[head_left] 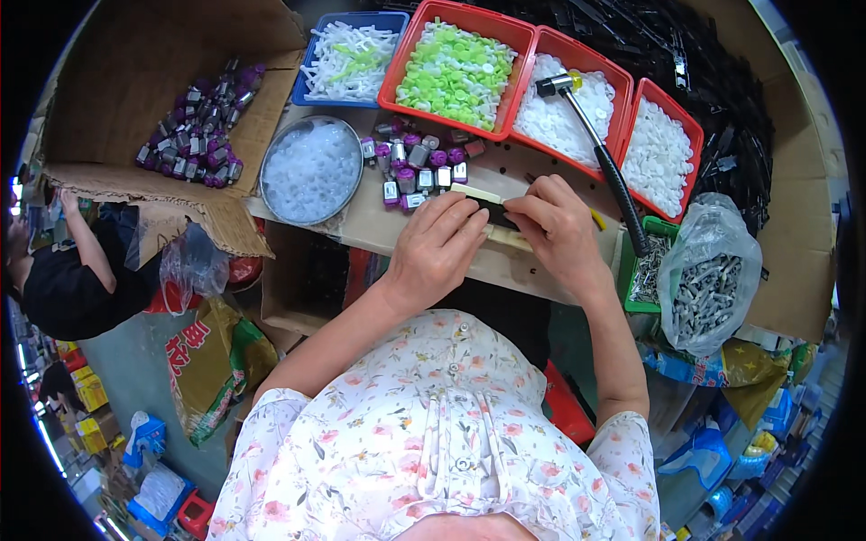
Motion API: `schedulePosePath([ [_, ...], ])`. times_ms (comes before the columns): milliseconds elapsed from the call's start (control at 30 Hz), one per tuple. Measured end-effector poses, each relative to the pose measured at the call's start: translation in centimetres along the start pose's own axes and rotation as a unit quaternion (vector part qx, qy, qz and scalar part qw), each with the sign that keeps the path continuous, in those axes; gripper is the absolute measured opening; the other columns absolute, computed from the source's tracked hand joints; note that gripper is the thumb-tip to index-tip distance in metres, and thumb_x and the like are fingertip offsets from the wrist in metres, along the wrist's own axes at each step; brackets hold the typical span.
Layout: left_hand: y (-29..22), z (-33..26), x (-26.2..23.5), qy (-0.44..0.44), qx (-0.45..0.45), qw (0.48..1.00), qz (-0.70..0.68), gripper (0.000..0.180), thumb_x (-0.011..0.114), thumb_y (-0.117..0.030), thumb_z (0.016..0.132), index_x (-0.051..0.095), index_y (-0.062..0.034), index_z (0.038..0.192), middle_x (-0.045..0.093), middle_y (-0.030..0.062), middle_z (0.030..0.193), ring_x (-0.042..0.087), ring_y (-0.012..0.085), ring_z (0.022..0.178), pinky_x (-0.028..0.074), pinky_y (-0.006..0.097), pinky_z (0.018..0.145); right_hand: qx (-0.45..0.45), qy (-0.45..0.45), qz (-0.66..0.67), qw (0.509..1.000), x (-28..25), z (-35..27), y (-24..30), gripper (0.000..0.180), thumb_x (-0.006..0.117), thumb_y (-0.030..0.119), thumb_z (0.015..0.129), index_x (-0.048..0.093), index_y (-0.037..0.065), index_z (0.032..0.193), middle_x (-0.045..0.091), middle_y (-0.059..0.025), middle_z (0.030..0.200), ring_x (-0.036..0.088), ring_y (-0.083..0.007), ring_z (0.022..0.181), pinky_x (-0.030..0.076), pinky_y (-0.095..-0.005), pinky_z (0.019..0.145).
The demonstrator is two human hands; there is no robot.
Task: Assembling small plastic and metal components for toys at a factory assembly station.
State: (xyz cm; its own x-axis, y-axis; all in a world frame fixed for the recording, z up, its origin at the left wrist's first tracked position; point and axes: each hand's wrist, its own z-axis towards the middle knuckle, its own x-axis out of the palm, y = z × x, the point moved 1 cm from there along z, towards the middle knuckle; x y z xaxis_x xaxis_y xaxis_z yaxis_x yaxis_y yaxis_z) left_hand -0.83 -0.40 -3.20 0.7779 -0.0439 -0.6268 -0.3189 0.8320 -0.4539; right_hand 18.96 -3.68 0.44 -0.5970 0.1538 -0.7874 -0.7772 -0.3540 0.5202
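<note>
Both my hands meet over the work board in front of me. The fingers of my left hand [437, 242] are closed on the left end of a small black plastic part [496, 213], beside a pale cream strip [479, 194]. My right hand [557, 230] pinches the right end of that part between thumb and fingers. How the strip and the black part join is hidden by my fingertips. Just beyond my left hand lies a cluster of small silver motors with purple ends [419, 156]. A hammer [615, 176] with a black grip rests across the bins beyond my right hand.
Red bins [442, 123] hold green and white plastic pieces; a blue bin [336, 102] has white sticks. A metal bowl [263, 178] stands left, near a cardboard box [117, 90] with more motors. Right are a green tray [642, 307], a plastic bag [717, 216] and black parts [622, 45].
</note>
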Motion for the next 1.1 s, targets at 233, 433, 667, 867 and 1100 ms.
schedulePosePath([
  [233,0.4,-1.1,0.6,0.008,0.004,1.0,0.021,0.032,0.077,-0.002,0.077,0.07,0.0011,0.108,0.066,0.0122,0.107,0.062,0.0313,0.108,0.051,0.041,0.091,-0.016,-0.008,0.004,1.0,0.4,-0.4,-0.6,0.014,0.074,-0.001,0.076,0.069,0.001,0.09,0.054,-0.0101,0.082,0.056,-0.0277,0.079,0.046,-0.0387,0.065],
  [433,0.3,-1.1,-0.2,-0.003,-0.01,1.0,-0.016,0.038,0.078,-0.004,0.077,0.071,-0.0017,0.114,0.066,0.0121,0.113,0.059,0.0326,0.113,0.05,0.04,0.092,-0.007,0.014,0.006,1.0,-0.3,0.5,0.3,0.013,0.073,0.002,0.081,0.07,0.001,0.093,0.055,-0.0107,0.084,0.057,-0.028,0.077,0.046,-0.0378,0.065],
  [667,2.1,-1.4,-2.7,-0.006,-0.053,0.992,0.114,0.038,0.075,-0.01,0.081,0.069,-0.0034,0.117,0.063,0.0111,0.119,0.055,0.033,0.116,0.045,0.043,0.093,0.006,-0.026,-0.049,0.998,2.8,4.6,2.4,0.023,0.068,0.006,0.087,0.065,0.002,0.109,0.061,-0.0159,0.092,0.064,-0.0335,0.085,0.051,-0.0434,0.07],
  [867,3.2,0.5,-2.6,0.041,-0.069,0.98,0.183,0.038,0.072,-0.021,0.085,0.068,-0.0088,0.121,0.057,0.0087,0.131,0.045,0.0315,0.126,0.036,0.044,0.099,0.042,0.027,-0.165,0.985,5.0,6.6,1.3,0.019,0.066,0.012,0.089,0.062,0.002,0.105,0.065,-0.0158,0.087,0.067,-0.0343,0.079,0.054,-0.0449,0.069],
  [1100,4.0,0.5,-2.2,0.043,-0.061,0.976,0.203,0.037,0.072,-0.025,0.085,0.068,-0.0094,0.119,0.056,0.0068,0.132,0.044,0.0308,0.126,0.034,0.045,0.1,0.011,0.0,-0.157,0.988,3.9,6.3,1.1,0.018,0.07,0.012,0.084,0.063,0.002,0.097,0.066,-0.0135,0.081,0.067,-0.0311,0.071,0.054,-0.0425,0.064],
])
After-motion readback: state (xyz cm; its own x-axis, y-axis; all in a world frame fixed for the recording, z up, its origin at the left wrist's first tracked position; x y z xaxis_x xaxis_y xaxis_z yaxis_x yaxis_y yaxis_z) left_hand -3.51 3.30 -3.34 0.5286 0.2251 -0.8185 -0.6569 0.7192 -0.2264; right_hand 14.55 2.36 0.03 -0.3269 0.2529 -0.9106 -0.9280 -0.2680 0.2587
